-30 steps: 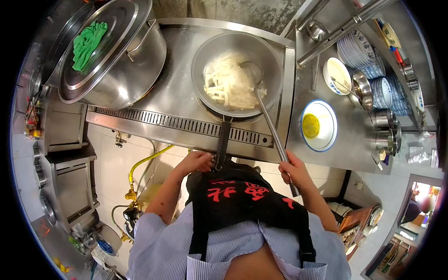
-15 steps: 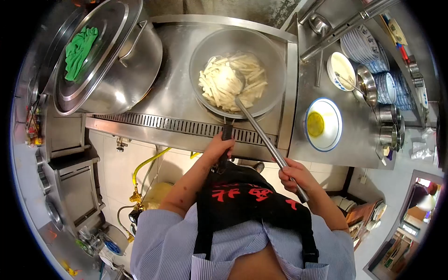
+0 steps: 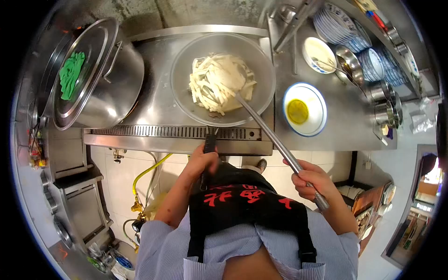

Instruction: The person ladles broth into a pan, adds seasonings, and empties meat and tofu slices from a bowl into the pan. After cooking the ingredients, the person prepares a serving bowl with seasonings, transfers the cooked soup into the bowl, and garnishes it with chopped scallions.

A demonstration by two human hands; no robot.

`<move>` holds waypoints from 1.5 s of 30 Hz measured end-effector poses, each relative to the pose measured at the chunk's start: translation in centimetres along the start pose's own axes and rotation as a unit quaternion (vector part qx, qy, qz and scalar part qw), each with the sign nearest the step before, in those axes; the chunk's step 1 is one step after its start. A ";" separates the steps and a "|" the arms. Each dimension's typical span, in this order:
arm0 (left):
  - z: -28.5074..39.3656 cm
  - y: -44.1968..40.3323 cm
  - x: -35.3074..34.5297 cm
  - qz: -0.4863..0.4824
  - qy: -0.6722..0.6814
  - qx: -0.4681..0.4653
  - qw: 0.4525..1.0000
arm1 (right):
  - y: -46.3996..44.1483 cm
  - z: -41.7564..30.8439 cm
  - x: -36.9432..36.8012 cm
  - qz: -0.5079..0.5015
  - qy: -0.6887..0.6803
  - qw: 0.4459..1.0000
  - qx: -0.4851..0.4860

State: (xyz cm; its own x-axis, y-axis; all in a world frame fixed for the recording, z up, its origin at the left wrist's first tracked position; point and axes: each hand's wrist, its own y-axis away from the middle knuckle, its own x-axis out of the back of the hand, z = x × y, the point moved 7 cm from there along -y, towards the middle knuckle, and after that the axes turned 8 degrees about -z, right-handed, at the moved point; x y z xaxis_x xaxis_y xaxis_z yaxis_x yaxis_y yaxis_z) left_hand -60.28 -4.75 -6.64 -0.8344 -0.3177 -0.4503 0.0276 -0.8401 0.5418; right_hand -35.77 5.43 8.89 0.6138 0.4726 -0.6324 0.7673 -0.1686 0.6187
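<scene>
A wide metal wok (image 3: 186, 105) sits over the stove, and my left hand (image 3: 203, 163) is closed round its black handle (image 3: 210, 142). Pale strips of food (image 3: 212, 77) lie heaped in the wok, with steam over them. My right hand (image 3: 311, 178) grips the grey metal shaft of a long-handled ladle (image 3: 268, 128). The ladle's head is among the strips, partly hidden by steam and food. Right of the wok stands a white blue-rimmed bowl (image 3: 318, 109) with yellow oil (image 3: 297, 111) in its bottom.
A large lidded steel pot (image 3: 112, 93) with a green cloth (image 3: 72, 74) on its lid stands at left. Behind the oil bowl are a bowl of pale content (image 3: 318, 53), stacked plates (image 3: 333, 23) and steel containers (image 3: 383, 112). A yellow gas hose (image 3: 149, 170) hangs below the stove.
The wok has tipped toward the far side, its near rim lifted. Food has bunched up and shifted within it. My right hand has drawn back a little with the ladle. The camera view has shifted.
</scene>
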 end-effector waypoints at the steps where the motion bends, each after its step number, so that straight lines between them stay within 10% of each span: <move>1: 0.2 0.2 -1.0 0.005 0.007 0.003 1.000 | 1.3 -0.2 0.3 -0.011 -0.015 1.000 0.008; 21: -0.1 -1.5 -9.8 0.013 -0.048 -0.045 0.998 | 19.6 3.4 10.1 0.192 -0.009 0.970 0.152; 33: -0.2 -1.6 -9.0 0.031 -0.076 -0.040 0.996 | 17.3 3.3 13.1 0.378 0.419 0.818 0.111; 37: 0.2 -1.4 -9.3 0.018 -0.089 -0.034 0.995 | 14.6 -0.9 11.5 0.304 0.365 0.866 0.154; 45: 1.8 -1.2 -10.3 -0.025 -0.065 -0.040 0.997 | 7.6 -5.4 9.9 0.290 0.563 0.764 0.126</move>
State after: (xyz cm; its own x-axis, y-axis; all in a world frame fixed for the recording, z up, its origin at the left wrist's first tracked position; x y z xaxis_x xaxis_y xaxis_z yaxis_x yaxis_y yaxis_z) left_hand -52.68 0.37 -1.36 -0.9001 -0.2199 -0.3761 0.0243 -0.8873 0.4606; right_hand -24.92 13.50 9.87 0.4242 0.6756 0.6030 0.5255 -0.7259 0.4437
